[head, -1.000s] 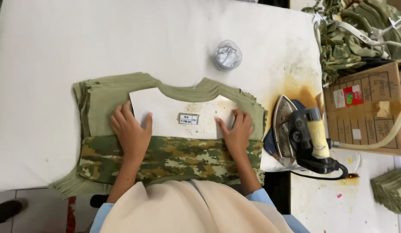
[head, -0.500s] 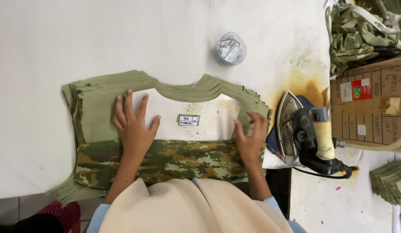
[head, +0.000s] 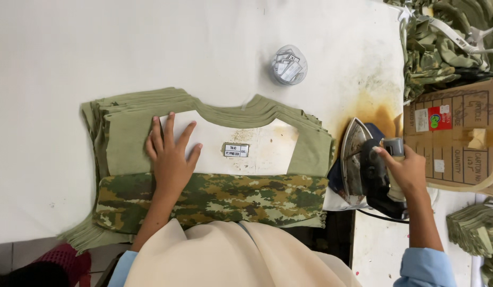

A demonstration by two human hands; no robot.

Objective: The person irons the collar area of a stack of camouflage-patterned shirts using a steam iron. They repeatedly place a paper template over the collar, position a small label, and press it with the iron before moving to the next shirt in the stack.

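The left hand [head: 171,154] lay flat, fingers spread, on the shirts [head: 214,159]; the right hand [head: 408,171] gripped the iron [head: 363,165] at the table's [head: 97,53] right edge.

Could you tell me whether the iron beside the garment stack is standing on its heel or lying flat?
Standing on its heel: the silver-soled black iron shows its shiny soleplate sideways towards the olive garments, while the right hand grips its handle.

Olive green garment stack [head: 129,138], camouflage strip [head: 246,199] showing green and brown patches, black iron [head: 371,170], white table [head: 97,48]
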